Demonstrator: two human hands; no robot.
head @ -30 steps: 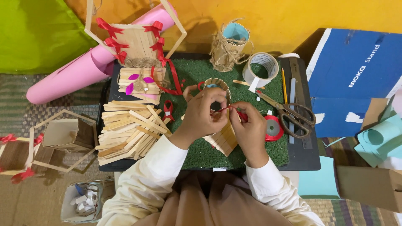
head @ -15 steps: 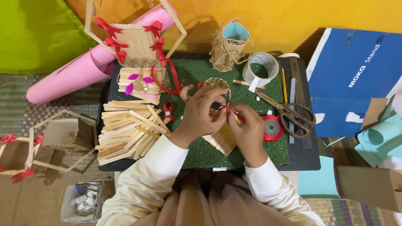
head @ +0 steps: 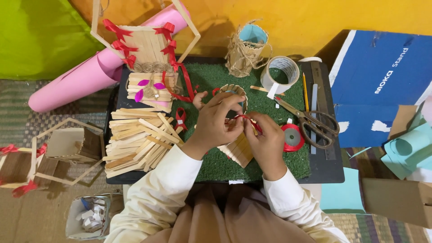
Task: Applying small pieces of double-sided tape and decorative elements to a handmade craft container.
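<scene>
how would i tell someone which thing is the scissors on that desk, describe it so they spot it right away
Start at the green turf mat on the dark board. Along its right edge, beside the red ribbon spool, lie the scissors, blades pointing up-left toward the tape roll. They are the only thing there with two dark loop handles.

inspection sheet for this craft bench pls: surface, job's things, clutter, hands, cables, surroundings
Surface: green turf mat on a black board.
Job's things: thin red ribbon pinched between both hands over a craft-stick piece; small stick cup just behind.
Clutter: loose stick pile, scissors, clear tape roll, red ribbon spool, pencil, twine-wrapped cup.
Hands: left hand and right hand close together, fingertips on the ribbon.
Cables: nothing seen.
Surroundings: pink paper roll, blue box, stick frames at left, scrap bin.
</scene>
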